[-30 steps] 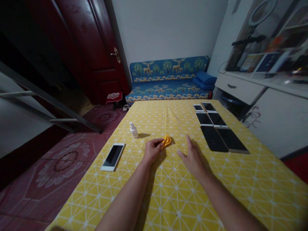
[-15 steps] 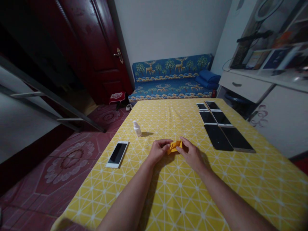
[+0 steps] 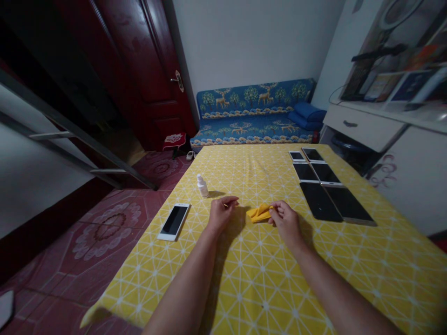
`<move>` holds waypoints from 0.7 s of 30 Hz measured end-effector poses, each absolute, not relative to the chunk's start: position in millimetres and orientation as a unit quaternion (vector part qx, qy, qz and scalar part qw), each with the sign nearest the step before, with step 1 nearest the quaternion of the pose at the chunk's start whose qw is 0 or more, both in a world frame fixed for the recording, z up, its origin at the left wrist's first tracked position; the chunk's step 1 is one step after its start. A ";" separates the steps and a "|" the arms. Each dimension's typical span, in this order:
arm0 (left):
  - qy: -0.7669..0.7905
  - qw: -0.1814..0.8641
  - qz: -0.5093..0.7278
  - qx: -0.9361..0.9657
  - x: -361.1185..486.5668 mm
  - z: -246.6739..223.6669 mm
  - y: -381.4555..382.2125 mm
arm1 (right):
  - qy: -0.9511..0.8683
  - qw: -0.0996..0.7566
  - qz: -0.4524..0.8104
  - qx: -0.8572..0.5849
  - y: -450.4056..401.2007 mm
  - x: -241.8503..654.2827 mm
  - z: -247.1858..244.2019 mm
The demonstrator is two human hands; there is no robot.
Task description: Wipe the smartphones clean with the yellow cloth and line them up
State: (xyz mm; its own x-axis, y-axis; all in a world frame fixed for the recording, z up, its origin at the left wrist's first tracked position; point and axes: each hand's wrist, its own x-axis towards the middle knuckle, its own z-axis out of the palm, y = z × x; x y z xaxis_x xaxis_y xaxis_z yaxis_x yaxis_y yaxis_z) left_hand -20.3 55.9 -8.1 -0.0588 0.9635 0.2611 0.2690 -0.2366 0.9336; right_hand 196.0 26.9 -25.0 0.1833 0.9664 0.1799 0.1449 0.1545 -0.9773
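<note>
My right hand (image 3: 287,222) holds the yellow cloth (image 3: 259,213) on the desk (image 3: 244,288). My left hand (image 3: 222,215) is apart, holding nothing.

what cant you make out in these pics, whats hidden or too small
All from the head view:
The yellow cloth: the end by the right hand is hidden by its fingers.
The small white bottle: any label is too small to read.
The black phones: too dim to tell whether the screens are on.
The items on the shelf: blurred and cut off by the right edge.

The left hand (image 3: 222,215) has released the yellow cloth (image 3: 259,213)
</note>
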 end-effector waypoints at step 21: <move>0.847 0.018 0.071 0.527 -132.0 14.9 0.8 | -0.521 0.548 0.407 -0.512 33.1 195.3 -33.3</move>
